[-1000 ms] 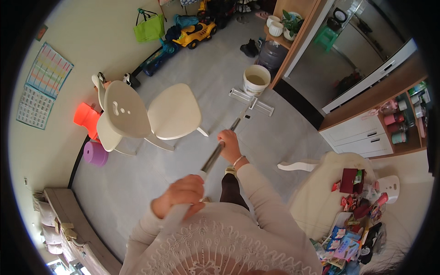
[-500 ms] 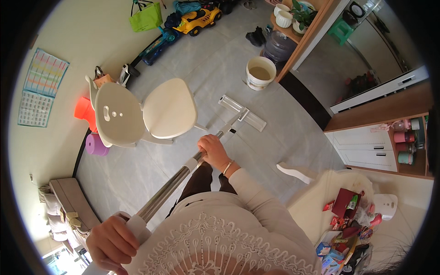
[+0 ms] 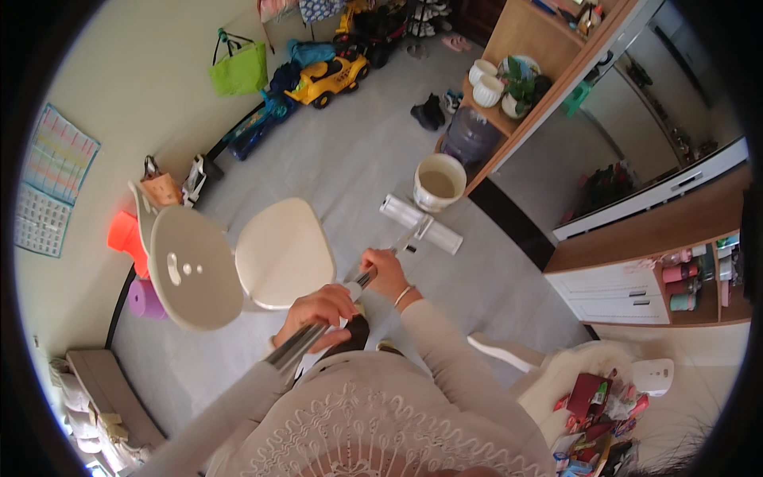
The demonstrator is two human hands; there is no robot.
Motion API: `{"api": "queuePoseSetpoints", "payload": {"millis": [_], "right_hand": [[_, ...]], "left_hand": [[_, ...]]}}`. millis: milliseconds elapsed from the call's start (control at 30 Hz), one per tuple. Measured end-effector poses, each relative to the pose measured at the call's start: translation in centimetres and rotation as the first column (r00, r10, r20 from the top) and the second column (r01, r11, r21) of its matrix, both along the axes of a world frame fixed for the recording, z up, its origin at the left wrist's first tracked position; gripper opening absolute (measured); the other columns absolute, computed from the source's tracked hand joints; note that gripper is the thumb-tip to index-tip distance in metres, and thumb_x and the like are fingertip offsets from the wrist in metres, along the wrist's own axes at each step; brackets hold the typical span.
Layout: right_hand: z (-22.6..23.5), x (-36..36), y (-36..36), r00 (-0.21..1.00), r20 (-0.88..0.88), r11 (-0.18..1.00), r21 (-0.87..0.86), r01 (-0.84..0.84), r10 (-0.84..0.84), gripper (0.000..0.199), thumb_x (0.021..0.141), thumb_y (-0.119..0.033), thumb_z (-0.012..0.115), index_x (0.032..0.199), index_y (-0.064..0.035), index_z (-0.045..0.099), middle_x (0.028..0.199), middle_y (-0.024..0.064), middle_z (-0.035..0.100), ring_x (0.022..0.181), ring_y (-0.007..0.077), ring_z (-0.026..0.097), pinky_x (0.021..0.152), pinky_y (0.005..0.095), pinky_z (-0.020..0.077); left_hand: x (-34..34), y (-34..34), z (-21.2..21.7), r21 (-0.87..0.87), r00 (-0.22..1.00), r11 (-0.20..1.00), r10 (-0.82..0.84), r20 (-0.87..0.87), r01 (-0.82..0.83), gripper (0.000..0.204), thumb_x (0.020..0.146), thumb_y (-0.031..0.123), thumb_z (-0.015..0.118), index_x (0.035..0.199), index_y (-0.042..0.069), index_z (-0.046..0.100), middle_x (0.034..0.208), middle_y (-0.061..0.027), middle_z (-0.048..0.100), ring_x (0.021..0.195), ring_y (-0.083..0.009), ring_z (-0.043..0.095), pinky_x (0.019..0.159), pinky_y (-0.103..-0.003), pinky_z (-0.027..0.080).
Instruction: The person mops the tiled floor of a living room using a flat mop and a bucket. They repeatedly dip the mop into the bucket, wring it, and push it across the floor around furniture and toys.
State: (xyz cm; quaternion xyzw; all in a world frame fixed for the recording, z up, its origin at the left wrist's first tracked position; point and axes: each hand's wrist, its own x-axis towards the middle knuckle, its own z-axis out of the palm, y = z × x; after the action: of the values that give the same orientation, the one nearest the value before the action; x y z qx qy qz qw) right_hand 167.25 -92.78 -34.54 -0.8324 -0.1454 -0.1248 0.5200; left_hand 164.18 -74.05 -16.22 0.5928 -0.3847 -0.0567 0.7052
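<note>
A mop with a silver handle (image 3: 298, 343) and a wide white head (image 3: 421, 224) slants across the middle of the view. My left hand (image 3: 319, 312) is closed around the handle, at the white collar. Farther along, nearer the head, my right hand (image 3: 385, 273) grips the same pole. It wears a bracelet at the wrist. The mop head is over the grey tiled floor, just in front of a white bucket (image 3: 439, 181) with murky liquid inside; whether it touches the floor I cannot tell.
Two cream chairs (image 3: 286, 253) stand to the left, with a purple stool (image 3: 146, 299) behind. A cluttered cream table (image 3: 540, 397) is at the lower right. Beyond the bucket are a water jug (image 3: 470, 137), black shoes (image 3: 428, 112) and a yellow toy car (image 3: 327, 79).
My left hand has moved up the handle from its rear end to the collar, close to my right hand. The mop head now appears nearer the bucket, and the whole view has shifted.
</note>
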Motion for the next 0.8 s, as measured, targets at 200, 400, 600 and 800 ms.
{"api": "queuePoseSetpoints", "payload": {"millis": [200, 400, 600, 800], "right_hand": [[11.8, 4.7, 3.9, 0.971, 0.209, 0.991, 0.09, 0.097, -0.114, 0.025, 0.061, -0.003, 0.069, 0.073, -0.0154, 0.051, 0.059, -0.0015, 0.053, 0.054, 0.0236, 0.055, 0.056, 0.035, 0.0407], [18.6, 7.9, 3.0, 0.905, 0.425, 0.999, 0.041, 0.005, -0.022, 0.026, 0.067, -0.007, 0.073, 0.08, -0.0115, 0.051, 0.071, 0.0011, 0.054, 0.059, 0.0205, 0.055, 0.055, 0.0341, 0.0409], [19.2, 9.1, -2.8, 0.908, 0.261, 0.945, -0.071, -0.32, 0.327, 0.018, 0.077, -0.014, 0.068, 0.085, -0.0115, 0.051, 0.068, 0.0029, 0.053, 0.059, 0.0222, 0.056, 0.053, 0.0345, 0.043], [18.2, 16.5, -8.4, 0.873, 0.035, 0.864, -0.163, -0.476, 0.487, 0.017, 0.077, -0.015, 0.064, 0.09, -0.0136, 0.054, 0.072, 0.0041, 0.061, 0.065, 0.0256, 0.063, 0.056, 0.0393, 0.0487]], "left_hand": [[8.0, 1.1, 9.0, -0.372, 0.993, 0.928, 0.069, 0.092, -0.03, 0.029, 0.079, 0.032, 0.076, 0.071, 0.022, 0.05, 0.053, 0.008, 0.043, 0.041, -0.0099, 0.036, 0.039, -0.026, 0.026], [14.5, 7.1, 21.5, -0.279, 0.629, 0.594, -0.534, 0.565, 0.755, 0.026, 0.079, 0.016, 0.074, 0.067, 0.011, 0.05, 0.052, 0.0036, 0.054, 0.042, -0.0061, 0.052, 0.047, -0.016, 0.041], [13.1, 3.9, 22.5, -0.672, 0.904, 0.732, 0.208, 0.375, 0.11, 0.029, 0.085, 0.02, 0.064, 0.064, 0.014, 0.045, 0.049, 0.0048, 0.041, 0.042, -0.0073, 0.042, 0.048, -0.021, 0.034], [13.5, 1.3, 19.8, -0.654, 0.706, 0.52, 0.707, -0.031, -0.55, 0.032, 0.091, 0.023, 0.05, 0.063, 0.016, 0.036, 0.047, 0.0057, 0.027, 0.044, -0.0085, 0.033, 0.056, -0.024, 0.032]]}}
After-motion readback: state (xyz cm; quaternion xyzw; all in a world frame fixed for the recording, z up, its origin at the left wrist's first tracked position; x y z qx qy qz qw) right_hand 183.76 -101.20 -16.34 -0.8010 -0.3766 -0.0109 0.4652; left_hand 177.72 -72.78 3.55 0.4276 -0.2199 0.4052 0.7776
